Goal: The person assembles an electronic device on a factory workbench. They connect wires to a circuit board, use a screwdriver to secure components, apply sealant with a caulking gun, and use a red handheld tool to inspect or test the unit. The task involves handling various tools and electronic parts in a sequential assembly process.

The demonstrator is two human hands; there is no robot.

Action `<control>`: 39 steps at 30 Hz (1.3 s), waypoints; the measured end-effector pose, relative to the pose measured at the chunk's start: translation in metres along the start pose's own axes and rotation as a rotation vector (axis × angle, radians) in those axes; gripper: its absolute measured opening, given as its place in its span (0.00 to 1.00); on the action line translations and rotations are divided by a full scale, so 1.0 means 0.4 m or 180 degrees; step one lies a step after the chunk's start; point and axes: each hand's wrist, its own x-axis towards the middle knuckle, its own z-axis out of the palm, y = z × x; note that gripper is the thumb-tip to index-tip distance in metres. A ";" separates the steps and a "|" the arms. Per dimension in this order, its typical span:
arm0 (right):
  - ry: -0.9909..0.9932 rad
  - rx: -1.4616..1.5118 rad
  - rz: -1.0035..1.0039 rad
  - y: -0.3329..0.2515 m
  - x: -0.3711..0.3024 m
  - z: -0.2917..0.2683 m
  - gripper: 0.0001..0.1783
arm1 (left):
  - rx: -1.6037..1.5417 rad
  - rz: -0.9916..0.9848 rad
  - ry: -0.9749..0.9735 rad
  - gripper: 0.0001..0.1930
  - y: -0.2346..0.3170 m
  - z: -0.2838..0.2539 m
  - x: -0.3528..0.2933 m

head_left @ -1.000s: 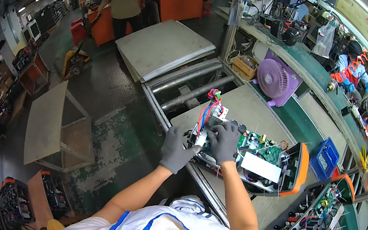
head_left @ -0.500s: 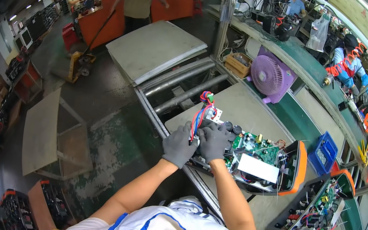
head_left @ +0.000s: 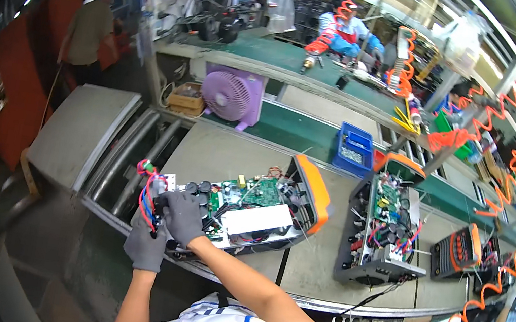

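Note:
An opened electrical machine (head_left: pixel 258 221) with an orange-framed end panel lies before me, its green circuit board, round black capacitors and a white plate exposed. At its left end stands a looped bundle of red and blue wires (head_left: pixel 146 200). My left hand (head_left: pixel 144 248), in a grey glove, is closed on the lower part of these wires, outside the machine's edge. My right hand (head_left: pixel 183 218), gloved alike, has its fingers curled down at the same end, beside the capacitors. What its fingertips grip is hidden beneath the glove.
A second opened machine (head_left: pixel 377 229) and a smaller orange-edged unit (head_left: pixel 456 252) stand to the right. Beyond are a blue parts bin (head_left: pixel 354 148), a purple fan (head_left: pixel 233 97) and a wooden box (head_left: pixel 186 98). Rollers (head_left: pixel 131 146) lie left; co-workers are at the far bench (head_left: pixel 261 59).
My view has swung to the right, so the scene sits further left. Both hands stay at the machine's wire end; the left hand is now lower beside it. A person at the back still walks.

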 end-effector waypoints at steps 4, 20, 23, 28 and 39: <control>0.0239 0.1359 0.0202 0.031 -0.012 -0.021 0.12 | -0.0362 0.0370 0.0351 0.17 0.011 0.012 -0.001; 0.1531 -0.0141 0.0527 0.469 0.070 -1.120 0.13 | -0.0417 -0.0432 0.0402 0.21 0.029 0.019 -0.021; 0.2303 -0.1541 0.0477 0.832 0.118 -1.368 0.14 | 0.0320 -0.0160 0.0357 0.25 -0.032 0.056 -0.012; 0.2097 -0.2659 0.1228 1.181 0.193 -1.678 0.16 | 0.0507 -0.1437 -0.0163 0.27 0.103 0.005 0.008; 0.1567 -0.2198 0.3294 1.278 0.234 -1.722 0.23 | 0.0372 -0.0833 0.1129 0.16 0.093 0.026 -0.018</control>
